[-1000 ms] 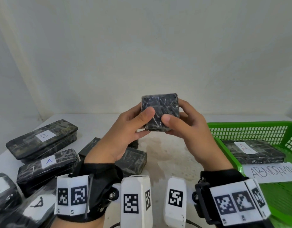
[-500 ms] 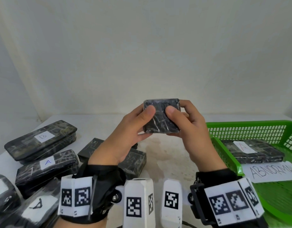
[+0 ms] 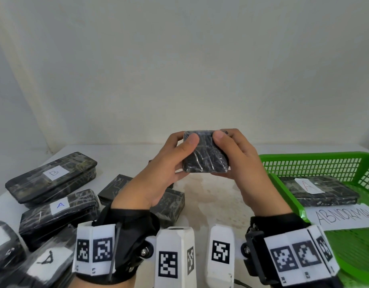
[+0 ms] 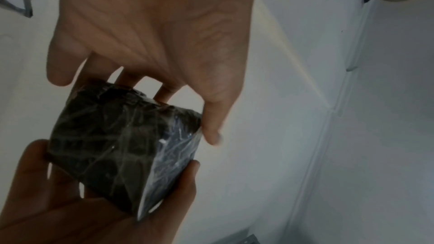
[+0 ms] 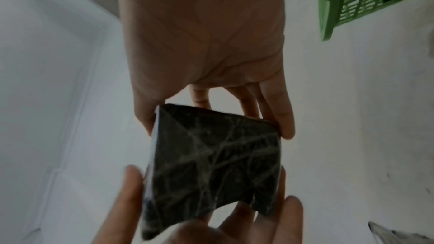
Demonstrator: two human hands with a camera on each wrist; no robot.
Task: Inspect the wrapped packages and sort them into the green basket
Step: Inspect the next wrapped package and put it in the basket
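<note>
Both hands hold one small black wrapped package [image 3: 205, 153] up above the middle of the table. My left hand [image 3: 169, 163] grips its left side, thumb on the near face, fingers behind. On the other side my right hand [image 3: 237, 161] grips it the same way. The left wrist view shows the package [image 4: 124, 147] pinched between the two hands, and so does the right wrist view, where the package [image 5: 211, 166] fills the middle. The green basket [image 3: 316, 161] stands at the right and holds a long package labelled A [image 3: 318, 190].
Several long black wrapped packages lie at the left, one labelled B [image 3: 52, 175] and one labelled A [image 3: 59, 213]. Two smaller packages [image 3: 169, 204] lie under my left hand. A paper sign reading ABNORMAL [image 3: 343, 217] lies in the basket. A white wall stands behind the table.
Both hands have tilted the small package so its top leans away and lowered it a little. Both thumbs have shifted up to its top edge.
</note>
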